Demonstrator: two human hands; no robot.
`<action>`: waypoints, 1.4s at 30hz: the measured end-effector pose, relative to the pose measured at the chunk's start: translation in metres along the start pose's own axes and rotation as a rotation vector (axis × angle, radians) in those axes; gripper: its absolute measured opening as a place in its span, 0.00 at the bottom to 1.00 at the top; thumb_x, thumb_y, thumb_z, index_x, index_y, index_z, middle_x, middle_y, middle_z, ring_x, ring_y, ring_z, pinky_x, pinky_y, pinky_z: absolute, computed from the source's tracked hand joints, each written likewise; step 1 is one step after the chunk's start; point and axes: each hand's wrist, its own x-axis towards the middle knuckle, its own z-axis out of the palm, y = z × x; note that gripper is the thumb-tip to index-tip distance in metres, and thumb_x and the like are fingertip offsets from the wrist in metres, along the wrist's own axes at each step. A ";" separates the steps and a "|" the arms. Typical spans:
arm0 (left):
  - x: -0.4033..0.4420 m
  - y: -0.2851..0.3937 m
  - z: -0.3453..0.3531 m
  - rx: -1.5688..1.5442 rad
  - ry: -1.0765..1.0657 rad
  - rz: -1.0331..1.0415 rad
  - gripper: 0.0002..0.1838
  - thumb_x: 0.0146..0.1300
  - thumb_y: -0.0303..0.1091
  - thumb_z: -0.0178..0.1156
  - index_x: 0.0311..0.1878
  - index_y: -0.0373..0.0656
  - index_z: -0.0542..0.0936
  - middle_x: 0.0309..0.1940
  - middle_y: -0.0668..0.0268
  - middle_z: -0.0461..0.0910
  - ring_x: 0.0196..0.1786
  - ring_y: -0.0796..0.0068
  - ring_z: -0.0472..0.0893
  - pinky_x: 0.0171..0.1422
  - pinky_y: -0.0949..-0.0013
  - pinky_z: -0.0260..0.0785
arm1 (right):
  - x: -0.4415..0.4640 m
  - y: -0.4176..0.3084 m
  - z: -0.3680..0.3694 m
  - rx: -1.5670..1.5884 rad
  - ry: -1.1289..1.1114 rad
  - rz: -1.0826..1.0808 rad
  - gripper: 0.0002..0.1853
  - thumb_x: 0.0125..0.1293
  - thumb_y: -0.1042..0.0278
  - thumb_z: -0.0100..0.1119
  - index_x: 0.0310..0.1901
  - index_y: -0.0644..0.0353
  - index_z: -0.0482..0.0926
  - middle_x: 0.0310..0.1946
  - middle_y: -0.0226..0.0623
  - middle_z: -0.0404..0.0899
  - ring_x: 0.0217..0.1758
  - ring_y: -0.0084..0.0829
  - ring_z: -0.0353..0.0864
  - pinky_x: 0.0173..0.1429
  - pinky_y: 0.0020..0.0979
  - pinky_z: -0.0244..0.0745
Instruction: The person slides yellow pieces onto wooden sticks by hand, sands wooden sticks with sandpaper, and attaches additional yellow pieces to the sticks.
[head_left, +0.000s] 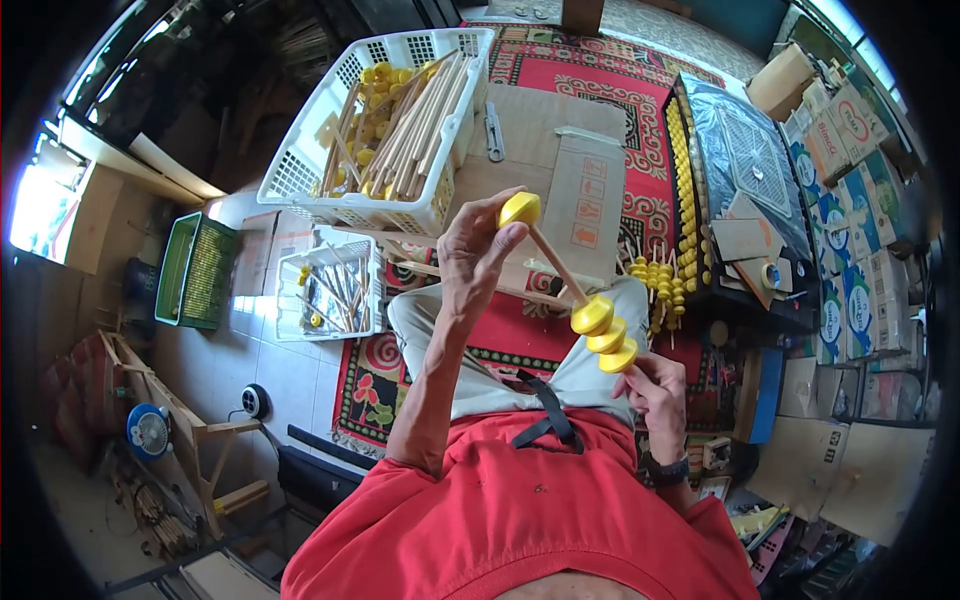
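Sits with both knees bent before a red patterned carpet [510, 65], in a red shirt [520, 500] and pale trousers [470, 370]. Has a low black table [755, 300] ahead to the right, with plastic sheeting over its top and rows of yellow pieces along its near side. Faces a brown board [530, 115] between the knees and beyond, with a printed cardboard sheet [585, 190] lying on it. Has a large white basket [300, 207] at the board's left side, full of plain sticks [425, 125] and more yellow pieces. Has a green crate [222, 232] farther left, and a small white basket [288, 325] with sticks between crate and board.

Holds a wooden stick [556, 262] aslant above the lap, between both hands. Grasps the yellow end piece [520, 209] at its upper end with the left hand [470, 255], thumb and fingers closed around it. Pinches at the lower end with the right hand [660, 392], right beneath a stack of three yellow pieces [606, 335]; cannot tell whether on the lowest piece or on the stick's tip. Shows a grey cutter [494, 132] on the board, near the large basket.
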 end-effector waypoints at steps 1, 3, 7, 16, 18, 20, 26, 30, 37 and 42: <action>-0.001 0.000 0.003 -0.014 -0.012 0.007 0.19 0.62 0.28 0.64 0.55 0.33 0.75 0.47 0.60 0.81 0.50 0.77 0.79 0.57 0.74 0.70 | -0.001 0.002 0.006 -0.031 0.020 -0.042 0.12 0.68 0.66 0.54 0.39 0.68 0.79 0.21 0.34 0.80 0.15 0.09 0.59 0.20 0.18 0.49; -0.005 0.001 0.005 0.110 0.064 0.008 0.19 0.63 0.29 0.64 0.55 0.32 0.75 0.46 0.60 0.82 0.49 0.77 0.79 0.56 0.74 0.71 | -0.002 0.002 0.015 -0.237 0.070 -0.139 0.09 0.65 0.69 0.56 0.38 0.68 0.78 0.21 0.38 0.80 0.15 0.18 0.66 0.20 0.22 0.58; -0.008 -0.001 0.008 0.234 0.125 0.042 0.19 0.62 0.30 0.64 0.56 0.35 0.75 0.42 0.62 0.83 0.44 0.79 0.81 0.49 0.76 0.73 | 0.002 0.020 0.021 -0.757 0.482 -0.587 0.08 0.55 0.75 0.63 0.36 0.66 0.77 0.26 0.46 0.79 0.28 0.48 0.79 0.36 0.36 0.74; 0.000 0.020 0.005 0.412 0.025 0.054 0.17 0.61 0.25 0.63 0.53 0.38 0.77 0.48 0.58 0.80 0.47 0.73 0.81 0.52 0.70 0.76 | 0.001 0.027 0.044 -0.457 0.244 -0.384 0.11 0.69 0.67 0.55 0.39 0.67 0.81 0.22 0.27 0.80 0.18 0.12 0.64 0.23 0.18 0.56; 0.000 0.019 0.006 0.446 0.025 0.098 0.17 0.60 0.24 0.63 0.54 0.38 0.77 0.49 0.58 0.80 0.49 0.72 0.81 0.52 0.69 0.77 | 0.004 0.026 0.040 -0.477 0.206 -0.398 0.13 0.69 0.65 0.55 0.37 0.68 0.81 0.21 0.32 0.80 0.16 0.12 0.61 0.22 0.19 0.54; -0.001 0.018 0.006 0.218 -0.008 0.088 0.18 0.63 0.24 0.61 0.56 0.37 0.76 0.51 0.59 0.78 0.52 0.72 0.79 0.55 0.70 0.74 | -0.001 0.016 0.035 -0.013 -0.011 -0.085 0.14 0.69 0.64 0.54 0.36 0.70 0.80 0.21 0.37 0.79 0.14 0.12 0.59 0.20 0.19 0.52; -0.022 0.014 0.021 -0.051 -0.332 0.065 0.18 0.68 0.28 0.55 0.60 0.36 0.71 0.57 0.57 0.75 0.58 0.70 0.75 0.62 0.68 0.67 | 0.011 0.012 0.055 0.748 -0.324 0.049 0.17 0.70 0.62 0.54 0.38 0.73 0.79 0.20 0.41 0.79 0.08 0.13 0.51 0.13 0.19 0.45; -0.019 0.015 0.019 -0.429 -0.300 -0.054 0.19 0.69 0.28 0.53 0.62 0.38 0.67 0.60 0.50 0.71 0.57 0.66 0.77 0.61 0.65 0.69 | 0.023 -0.010 0.056 0.460 -0.164 0.016 0.14 0.71 0.65 0.51 0.39 0.68 0.81 0.20 0.35 0.79 0.12 0.11 0.56 0.16 0.19 0.45; -0.001 0.023 0.033 0.172 0.039 0.050 0.14 0.67 0.32 0.59 0.53 0.38 0.79 0.39 0.63 0.81 0.37 0.77 0.80 0.43 0.74 0.74 | 0.017 -0.027 0.082 0.109 -0.035 -0.157 0.15 0.74 0.64 0.47 0.36 0.66 0.79 0.19 0.25 0.74 0.15 0.08 0.55 0.18 0.17 0.46; 0.033 0.045 0.026 0.159 0.034 -0.021 0.16 0.69 0.37 0.56 0.52 0.33 0.77 0.42 0.58 0.81 0.40 0.72 0.81 0.50 0.68 0.74 | 0.002 -0.017 0.080 0.068 -0.021 -0.172 0.17 0.73 0.64 0.48 0.32 0.67 0.79 0.18 0.29 0.74 0.14 0.09 0.54 0.18 0.17 0.46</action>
